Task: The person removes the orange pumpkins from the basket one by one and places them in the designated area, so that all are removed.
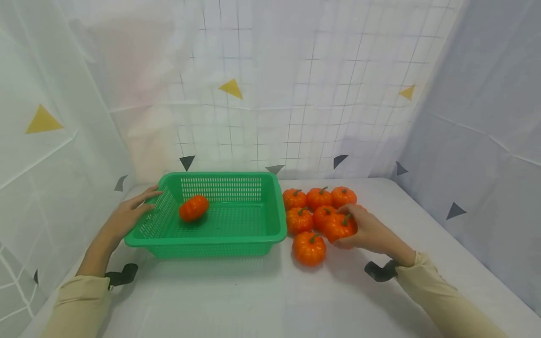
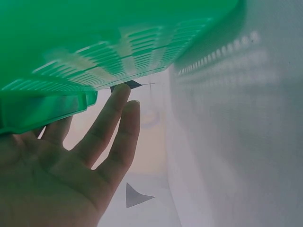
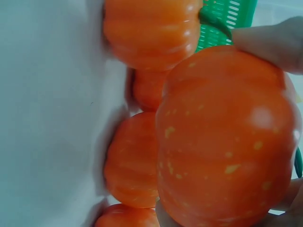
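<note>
My right hand [image 1: 372, 231] grips a small orange pumpkin [image 1: 339, 227] with a green stem, thumb and fingers on opposite sides of it. In the right wrist view this pumpkin [image 3: 227, 137] fills the right half, its skin flecked with yellow. Against the left rim of a green plastic basket [image 1: 207, 241] rests my left hand [image 1: 127, 217], fingers fairly straight. From the left wrist, the spread fingers [image 2: 125, 132] show beneath the basket's rim; the thumb is hidden. One orange pumpkin [image 1: 194, 208] lies tipped over inside the basket, toward its left.
Several more pumpkins [image 1: 309, 249] stand grouped on the white table [image 1: 211, 300], just right of the basket. White sheeting [image 1: 270, 80] with grid lines and triangle marks rises behind and on both sides.
</note>
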A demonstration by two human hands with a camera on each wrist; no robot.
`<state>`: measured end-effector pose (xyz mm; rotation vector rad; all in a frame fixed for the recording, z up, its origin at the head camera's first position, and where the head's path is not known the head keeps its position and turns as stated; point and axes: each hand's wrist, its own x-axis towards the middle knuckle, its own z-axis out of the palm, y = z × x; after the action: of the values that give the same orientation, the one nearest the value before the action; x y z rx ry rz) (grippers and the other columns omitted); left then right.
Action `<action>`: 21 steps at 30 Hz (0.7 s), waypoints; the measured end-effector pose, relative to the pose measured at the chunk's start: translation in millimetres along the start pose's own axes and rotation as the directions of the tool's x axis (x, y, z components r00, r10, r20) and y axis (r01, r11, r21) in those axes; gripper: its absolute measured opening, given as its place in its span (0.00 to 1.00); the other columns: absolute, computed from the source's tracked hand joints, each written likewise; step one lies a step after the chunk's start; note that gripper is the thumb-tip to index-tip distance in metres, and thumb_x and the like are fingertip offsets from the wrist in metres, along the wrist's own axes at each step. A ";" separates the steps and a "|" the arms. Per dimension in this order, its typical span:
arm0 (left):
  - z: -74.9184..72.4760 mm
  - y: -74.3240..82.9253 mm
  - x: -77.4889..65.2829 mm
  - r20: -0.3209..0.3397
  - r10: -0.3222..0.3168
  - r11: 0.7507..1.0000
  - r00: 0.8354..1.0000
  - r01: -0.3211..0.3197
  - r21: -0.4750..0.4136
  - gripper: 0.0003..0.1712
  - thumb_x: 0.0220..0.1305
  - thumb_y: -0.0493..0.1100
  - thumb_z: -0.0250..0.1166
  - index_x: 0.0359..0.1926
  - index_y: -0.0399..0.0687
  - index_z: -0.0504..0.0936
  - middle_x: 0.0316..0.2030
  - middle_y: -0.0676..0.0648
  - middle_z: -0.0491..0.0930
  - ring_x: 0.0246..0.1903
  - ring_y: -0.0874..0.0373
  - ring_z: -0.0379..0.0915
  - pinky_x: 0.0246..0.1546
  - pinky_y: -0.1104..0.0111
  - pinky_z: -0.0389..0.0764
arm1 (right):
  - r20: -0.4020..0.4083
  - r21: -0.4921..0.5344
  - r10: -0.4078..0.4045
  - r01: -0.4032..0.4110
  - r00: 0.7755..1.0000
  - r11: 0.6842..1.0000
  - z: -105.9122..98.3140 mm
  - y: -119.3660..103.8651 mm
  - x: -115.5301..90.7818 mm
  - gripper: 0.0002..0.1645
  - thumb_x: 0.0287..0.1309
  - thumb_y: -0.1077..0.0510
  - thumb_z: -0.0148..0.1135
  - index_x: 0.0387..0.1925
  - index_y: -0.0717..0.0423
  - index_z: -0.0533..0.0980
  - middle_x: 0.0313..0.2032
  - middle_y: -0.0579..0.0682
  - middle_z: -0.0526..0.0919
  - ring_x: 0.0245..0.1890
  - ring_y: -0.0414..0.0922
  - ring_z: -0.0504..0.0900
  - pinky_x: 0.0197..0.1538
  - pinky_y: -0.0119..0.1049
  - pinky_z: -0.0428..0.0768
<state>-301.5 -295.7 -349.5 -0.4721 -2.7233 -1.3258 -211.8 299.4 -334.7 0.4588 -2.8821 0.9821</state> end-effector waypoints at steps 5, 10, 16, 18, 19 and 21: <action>-0.4 0.7 0.0 0.007 -0.003 1.000 1.000 0.003 -0.003 0.29 0.81 0.47 0.53 0.77 0.41 0.66 0.81 0.41 0.49 0.77 0.28 0.36 0.63 0.21 0.42 | 0.016 -0.033 0.020 -0.020 1.000 0.999 5.1 11.2 0.3 0.38 0.47 0.55 0.81 0.58 0.61 0.72 0.51 0.55 0.79 0.51 0.55 0.77 0.54 0.54 0.80; -0.2 -2.3 1.2 0.011 -0.008 1.000 1.000 0.008 -0.007 0.29 0.82 0.46 0.52 0.77 0.41 0.66 0.81 0.41 0.49 0.77 0.28 0.37 0.62 0.21 0.43 | 0.032 -0.057 0.025 -0.023 0.999 0.998 13.3 21.0 0.6 0.40 0.45 0.57 0.81 0.59 0.62 0.72 0.52 0.55 0.80 0.51 0.56 0.78 0.58 0.59 0.78; -0.2 -0.8 0.5 0.010 -0.007 1.000 1.000 0.007 -0.009 0.29 0.82 0.47 0.52 0.77 0.41 0.66 0.81 0.41 0.49 0.77 0.28 0.37 0.62 0.21 0.43 | 0.035 -0.046 0.016 -0.014 0.999 0.999 21.8 23.5 -1.6 0.42 0.45 0.57 0.82 0.60 0.66 0.72 0.51 0.54 0.79 0.50 0.54 0.78 0.58 0.56 0.78; -0.4 -0.5 0.7 0.010 -0.006 1.000 1.000 0.006 0.000 0.30 0.82 0.47 0.52 0.77 0.41 0.66 0.81 0.41 0.49 0.77 0.28 0.37 0.62 0.20 0.43 | 0.028 -0.056 0.006 -0.004 1.000 0.998 24.4 23.8 -1.5 0.42 0.45 0.56 0.83 0.59 0.65 0.72 0.49 0.53 0.79 0.48 0.52 0.78 0.56 0.54 0.80; -0.5 -0.1 0.7 0.010 -0.006 1.000 1.000 0.006 0.004 0.30 0.82 0.48 0.52 0.77 0.41 0.66 0.81 0.40 0.49 0.77 0.28 0.37 0.62 0.20 0.43 | 0.024 -0.059 -0.002 0.003 1.000 0.998 25.4 23.7 -1.4 0.42 0.44 0.56 0.84 0.58 0.65 0.72 0.48 0.52 0.79 0.47 0.51 0.78 0.55 0.53 0.80; -0.8 -0.4 0.9 0.009 -0.003 1.000 1.000 0.003 0.011 0.29 0.82 0.48 0.52 0.77 0.41 0.67 0.81 0.40 0.49 0.77 0.27 0.37 0.62 0.20 0.43 | 0.020 -0.062 -0.010 0.011 1.000 0.998 27.2 23.5 -1.7 0.41 0.44 0.55 0.84 0.57 0.64 0.72 0.47 0.51 0.79 0.46 0.50 0.78 0.54 0.52 0.80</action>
<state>-302.5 -296.3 -349.1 -0.4746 -2.7377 -1.3119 -216.3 301.0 -370.4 0.4813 -2.9143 0.8889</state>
